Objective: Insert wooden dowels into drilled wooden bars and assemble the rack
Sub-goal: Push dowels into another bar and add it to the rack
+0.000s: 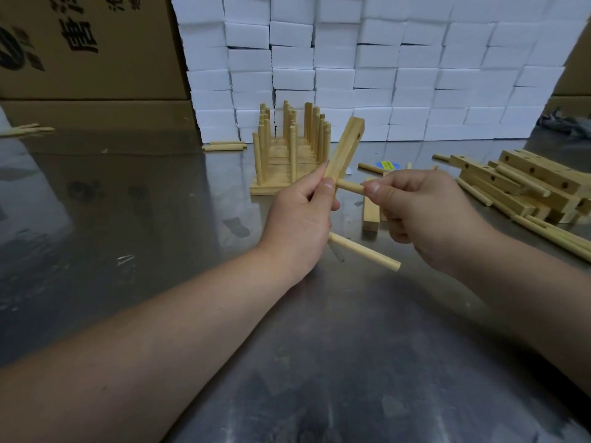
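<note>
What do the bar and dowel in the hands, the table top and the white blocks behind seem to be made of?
The bar and dowel: pale wood, apparently unvarnished, with matte surface and faint grain. The table top: likely stainless steel, grey with blurred reflections and scuffs. The white blocks: perhaps foam, matte white; uncertain.

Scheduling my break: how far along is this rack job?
Done: one rack stands assembled behind. In hand: left hand grips a bar with one dowel sticking out; right hand pinches a second dowel at it. Left: its top hole is empty, and a pile of bars and dowels waits.
</note>
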Demonstrator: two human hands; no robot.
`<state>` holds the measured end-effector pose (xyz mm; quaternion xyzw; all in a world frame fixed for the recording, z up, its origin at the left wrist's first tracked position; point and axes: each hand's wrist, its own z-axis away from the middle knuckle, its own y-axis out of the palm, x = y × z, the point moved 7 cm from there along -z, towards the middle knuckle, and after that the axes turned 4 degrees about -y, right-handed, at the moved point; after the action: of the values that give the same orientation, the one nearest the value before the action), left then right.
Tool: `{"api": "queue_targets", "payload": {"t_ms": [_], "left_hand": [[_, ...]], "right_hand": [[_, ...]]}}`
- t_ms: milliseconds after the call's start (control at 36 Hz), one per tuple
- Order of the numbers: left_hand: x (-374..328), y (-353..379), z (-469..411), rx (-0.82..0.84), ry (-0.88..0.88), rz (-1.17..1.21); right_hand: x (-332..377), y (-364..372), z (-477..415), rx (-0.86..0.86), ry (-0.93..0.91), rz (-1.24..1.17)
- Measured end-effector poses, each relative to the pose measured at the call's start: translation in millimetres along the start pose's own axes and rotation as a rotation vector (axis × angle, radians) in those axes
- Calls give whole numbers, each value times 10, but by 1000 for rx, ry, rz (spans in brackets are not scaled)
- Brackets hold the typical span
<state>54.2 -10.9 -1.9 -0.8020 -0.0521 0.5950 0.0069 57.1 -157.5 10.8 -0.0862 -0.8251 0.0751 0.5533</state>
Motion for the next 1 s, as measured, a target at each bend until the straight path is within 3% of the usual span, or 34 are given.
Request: {"api": "queue_targets", "payload": {"t_ms": [111,333,444,528,639,778,889,1000], "left_hand": [[44,17,-30,3,-22,-58],[171,65,-75,3,-137,-85],[211,-15,-98,-70,-191,-48],[241,-46,-107,-85,-230,-8],[217,-14,-91,-57,-208,-19],[195,2,-73,-27,-187,-51],[186,9,-57,-13,-192,-51],[181,17,-54,-2,-188,-53]], "right_hand": [[-64,37,5,11,66,-53],[-125,-24,-64,28,49,238],[-147,-231,-130,-92,128,245],[-115,-600,-247,-230,131,636],[-394,-928,-305,-107,456,1176],[-632,-999,-233,-75,674,1170],[-601,-891,-221,-6,604,1138],[-442,-992,-243,-189,499,1159]]}}
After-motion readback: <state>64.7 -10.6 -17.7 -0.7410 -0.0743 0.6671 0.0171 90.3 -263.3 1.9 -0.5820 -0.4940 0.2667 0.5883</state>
